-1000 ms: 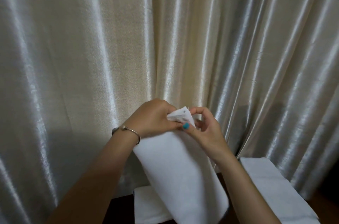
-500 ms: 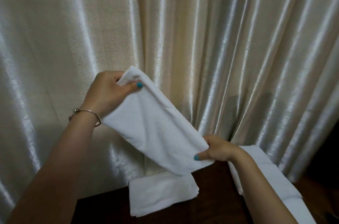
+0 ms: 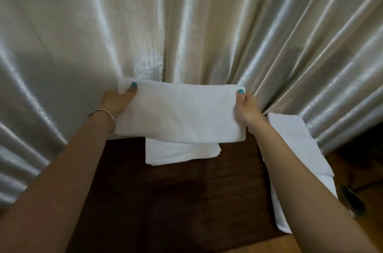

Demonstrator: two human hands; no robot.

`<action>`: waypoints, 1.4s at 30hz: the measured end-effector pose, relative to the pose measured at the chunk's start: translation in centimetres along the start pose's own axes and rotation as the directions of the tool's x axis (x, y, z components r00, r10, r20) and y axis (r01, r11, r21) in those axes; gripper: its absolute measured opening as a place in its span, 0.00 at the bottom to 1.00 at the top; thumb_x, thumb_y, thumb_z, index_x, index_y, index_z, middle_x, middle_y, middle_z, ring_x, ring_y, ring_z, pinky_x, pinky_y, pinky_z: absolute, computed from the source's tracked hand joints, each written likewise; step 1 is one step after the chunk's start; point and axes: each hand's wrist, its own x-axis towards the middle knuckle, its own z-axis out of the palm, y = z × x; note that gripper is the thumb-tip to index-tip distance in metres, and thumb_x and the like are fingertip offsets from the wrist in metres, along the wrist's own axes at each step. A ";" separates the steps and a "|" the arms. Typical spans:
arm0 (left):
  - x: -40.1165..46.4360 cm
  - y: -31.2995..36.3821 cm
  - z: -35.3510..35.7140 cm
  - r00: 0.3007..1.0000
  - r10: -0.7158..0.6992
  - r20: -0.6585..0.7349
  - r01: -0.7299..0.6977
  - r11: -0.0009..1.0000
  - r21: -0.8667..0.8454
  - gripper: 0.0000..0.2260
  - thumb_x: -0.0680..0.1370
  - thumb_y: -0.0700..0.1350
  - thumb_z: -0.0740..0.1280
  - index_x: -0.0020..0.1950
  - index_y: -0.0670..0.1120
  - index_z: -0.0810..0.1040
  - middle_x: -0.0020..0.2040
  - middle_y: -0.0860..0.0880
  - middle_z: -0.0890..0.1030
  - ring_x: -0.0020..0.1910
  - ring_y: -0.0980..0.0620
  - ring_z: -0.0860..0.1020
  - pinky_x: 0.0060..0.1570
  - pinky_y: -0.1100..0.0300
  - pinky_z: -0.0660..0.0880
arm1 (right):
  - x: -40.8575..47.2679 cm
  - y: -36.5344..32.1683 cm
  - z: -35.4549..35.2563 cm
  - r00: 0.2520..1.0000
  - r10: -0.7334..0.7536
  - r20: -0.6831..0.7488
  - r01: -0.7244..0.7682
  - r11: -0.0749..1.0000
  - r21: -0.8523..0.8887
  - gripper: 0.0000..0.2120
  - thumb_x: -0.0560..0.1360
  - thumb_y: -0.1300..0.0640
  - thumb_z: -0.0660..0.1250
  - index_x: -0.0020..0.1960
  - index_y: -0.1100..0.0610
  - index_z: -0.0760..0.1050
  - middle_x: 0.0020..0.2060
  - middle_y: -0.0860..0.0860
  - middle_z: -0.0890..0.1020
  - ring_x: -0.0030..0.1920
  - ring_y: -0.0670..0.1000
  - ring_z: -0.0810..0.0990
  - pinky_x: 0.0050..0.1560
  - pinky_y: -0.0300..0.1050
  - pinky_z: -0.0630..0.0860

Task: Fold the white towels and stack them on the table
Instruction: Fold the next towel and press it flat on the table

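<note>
I hold a folded white towel (image 3: 180,110) stretched level in the air above the dark wooden table (image 3: 176,201). My left hand (image 3: 117,101) pinches its left end, thumb on top. My right hand (image 3: 246,110) pinches its right end the same way. Under the towel, at the table's far edge, lies a stack of folded white towels (image 3: 182,153), its upper part hidden by the held towel. More white towels (image 3: 296,149) lie flat along the table's right side, partly behind my right forearm.
A shiny cream curtain (image 3: 186,24) hangs right behind the table and fills the background. A wooden floor (image 3: 362,170) shows at the right, with a small dark object (image 3: 352,201) on it. A thin bracelet (image 3: 103,113) circles my left wrist.
The towel hung slanting from my raised left hand to my low right hand; both hands have come level and apart, so it now stretches flat over the stack.
</note>
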 end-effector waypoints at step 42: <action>8.8 -28.1 23.9 0.905 0.338 0.259 -0.389 0.408 0.826 0.22 0.80 0.56 0.55 0.74 0.52 0.63 0.75 0.41 0.64 0.74 0.39 0.62 0.72 0.36 0.55 | 10.7 23.2 25.7 0.798 -0.456 0.395 0.603 0.582 -0.546 0.24 0.78 0.44 0.56 0.73 0.48 0.62 0.74 0.52 0.65 0.73 0.57 0.63 0.70 0.57 0.63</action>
